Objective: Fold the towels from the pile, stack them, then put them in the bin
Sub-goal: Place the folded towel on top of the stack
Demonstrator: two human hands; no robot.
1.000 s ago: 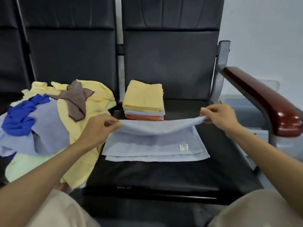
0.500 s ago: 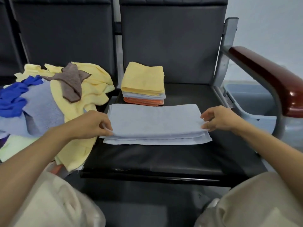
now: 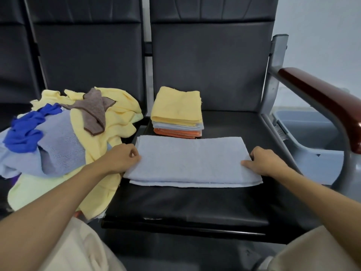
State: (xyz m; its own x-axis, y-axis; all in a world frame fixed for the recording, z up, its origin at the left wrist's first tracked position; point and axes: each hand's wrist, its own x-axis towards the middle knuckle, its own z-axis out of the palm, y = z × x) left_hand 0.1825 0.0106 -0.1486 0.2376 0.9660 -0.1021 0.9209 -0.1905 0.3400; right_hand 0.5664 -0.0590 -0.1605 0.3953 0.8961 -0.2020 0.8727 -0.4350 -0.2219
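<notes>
A pale blue towel (image 3: 190,159), folded into a long strip, lies flat on the black seat (image 3: 195,204). My left hand (image 3: 122,158) grips its left end with curled fingers. My right hand (image 3: 262,160) holds its right end, thumb on top. Behind the strip stands a stack of folded towels (image 3: 177,112): yellow on top, pale blue under it, orange at the bottom. The unfolded pile (image 3: 64,137) of yellow, lilac, blue and brown towels covers the seat to the left. A grey bin (image 3: 310,133) stands on the floor to the right, beyond the armrest.
A red-brown armrest (image 3: 320,102) on a grey metal frame runs along the seat's right side, between the seat and the bin. Black seat backs rise behind. My knees in beige trousers show at the bottom corners.
The far edge that both hands held up was brought toward me and laid down, folding the pale blue towel in half. Both hands now lie at the strip's ends.
</notes>
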